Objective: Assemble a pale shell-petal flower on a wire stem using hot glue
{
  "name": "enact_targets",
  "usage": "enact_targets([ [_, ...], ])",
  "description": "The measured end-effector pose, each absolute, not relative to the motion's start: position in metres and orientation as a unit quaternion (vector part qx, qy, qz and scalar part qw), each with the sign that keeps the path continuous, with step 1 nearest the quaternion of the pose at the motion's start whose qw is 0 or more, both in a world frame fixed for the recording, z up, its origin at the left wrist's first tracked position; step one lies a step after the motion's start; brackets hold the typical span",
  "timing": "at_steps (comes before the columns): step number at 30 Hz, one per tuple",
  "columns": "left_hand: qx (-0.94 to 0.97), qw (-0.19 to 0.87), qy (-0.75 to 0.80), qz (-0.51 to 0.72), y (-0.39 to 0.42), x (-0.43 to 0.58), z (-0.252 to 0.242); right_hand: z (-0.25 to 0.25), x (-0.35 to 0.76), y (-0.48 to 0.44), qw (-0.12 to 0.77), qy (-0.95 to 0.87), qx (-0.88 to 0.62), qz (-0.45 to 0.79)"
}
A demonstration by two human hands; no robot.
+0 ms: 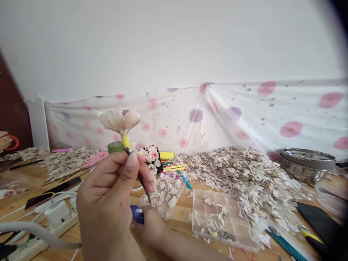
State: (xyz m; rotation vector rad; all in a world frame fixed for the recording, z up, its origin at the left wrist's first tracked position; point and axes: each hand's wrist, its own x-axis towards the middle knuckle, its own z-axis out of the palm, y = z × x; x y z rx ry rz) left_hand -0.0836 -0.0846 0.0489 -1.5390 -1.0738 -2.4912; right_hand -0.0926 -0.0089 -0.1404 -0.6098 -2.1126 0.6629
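Observation:
My left hand (108, 203) is raised in front of me, closed on the thin dark stem of a pale shell flower (119, 121). The flower has a yellow wrap under its petals. A roll of green tape (115, 146) sits at the fingertips of the same hand. My right hand (152, 226) comes in from the lower right, mostly hidden behind the left one. It is closed around a small blue object (137, 214) that I cannot make out. Just behind the hands stands a clear box of shell petals (170, 194).
A big heap of shell pieces (244, 174) covers the wooden table. There are also a clear compartment box (220, 214), a steel bowl (307, 163), coloured sticks (175, 166), a small flower bunch (152, 155), a phone (51, 190) and a charger (57, 213). Another person's hand (3, 140) is at far left.

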Motion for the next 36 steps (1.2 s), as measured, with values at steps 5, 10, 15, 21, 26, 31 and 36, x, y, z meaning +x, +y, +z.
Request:
enact_targets([
  [5,-0.483,0.009,-0.33,-0.811,-0.085,-0.097,0.049,-0.136,-0.087,-0.011,0.243,-0.881,-0.288,0.287],
  [10,-0.493,0.0,-0.322,-0.809,-0.087,-0.102,0.049,-0.093,-0.065,0.02,0.169,-0.913,-0.258,0.266],
  [15,-0.501,0.019,-0.333,-0.799,-0.089,-0.102,0.048,-0.089,-0.054,0.075,0.19,-0.919,-0.265,0.221],
  [21,-0.489,0.012,-0.349,-0.8,-0.087,-0.097,0.049,-0.128,-0.058,0.095,0.142,-0.916,-0.318,0.199],
  [26,-0.481,0.0,-0.364,-0.798,-0.086,-0.093,0.05,-0.126,-0.059,0.095,0.159,-0.897,-0.334,0.242],
  [31,-0.484,-0.029,-0.377,-0.789,-0.081,-0.093,0.051,-0.099,-0.048,0.11,0.231,-0.839,-0.338,0.358],
  [36,-0.495,-0.07,-0.417,-0.759,-0.068,-0.088,0.051,-0.052,-0.019,0.116,0.368,-0.739,-0.271,0.495],
])
